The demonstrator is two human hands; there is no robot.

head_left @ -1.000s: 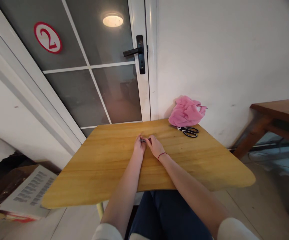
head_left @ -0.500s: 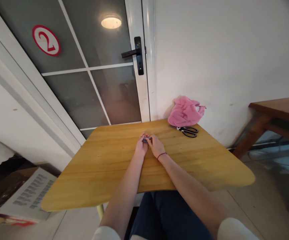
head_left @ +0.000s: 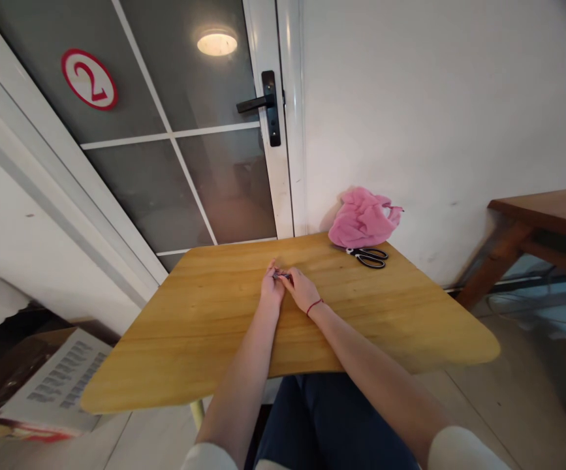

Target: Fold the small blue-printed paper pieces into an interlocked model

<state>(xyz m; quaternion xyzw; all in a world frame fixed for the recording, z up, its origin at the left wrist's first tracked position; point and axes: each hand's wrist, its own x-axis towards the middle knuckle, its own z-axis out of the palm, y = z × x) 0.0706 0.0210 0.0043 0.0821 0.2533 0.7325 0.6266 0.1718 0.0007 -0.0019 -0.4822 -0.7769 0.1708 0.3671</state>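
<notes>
Between my two hands is a small dark-and-light patterned object [head_left: 281, 275], mostly covered by fingers, so its kind is unclear. My left hand [head_left: 271, 287] cradles it from the left, palm turned up, with the fingers curled about it. From the right, my right hand [head_left: 304, 290], with a red cord at the wrist, pinches the same object between thumb and fingers. Both hands are over the far middle of the wooden table [head_left: 204, 326].
Scissors with black-and-white handles [head_left: 369, 257] lie at the table's far right, beside a crumpled pink cloth [head_left: 363, 219] against the wall. A glazed door with a black handle [head_left: 271, 108] stands behind. An open cardboard box [head_left: 57, 385] is on the floor at left; a brown wooden table [head_left: 547, 212] is at right.
Both hands have shifted slightly left with the small object. It is turned so that less of its patterned face shows, and the fingers have moved around it.
</notes>
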